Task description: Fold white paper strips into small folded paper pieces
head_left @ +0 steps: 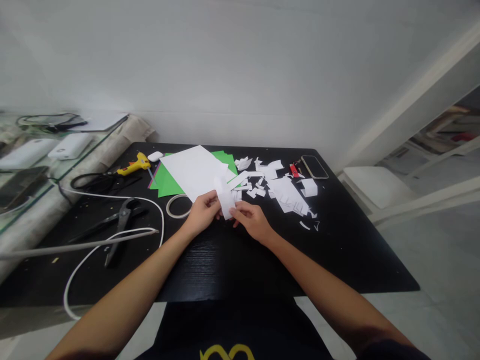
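White paper strip above a black table
Left hand and right hand pinch its 2 edges; a white ring lies left, scraps far and right.

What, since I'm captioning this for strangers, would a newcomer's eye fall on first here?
Probably the bright green paper sheets, partly under a large white paper sheet near the far edge of the black table. Just nearer, the left hand and right hand hold a narrow white paper strip. A yellow glue gun stands out to the left of the sheets.
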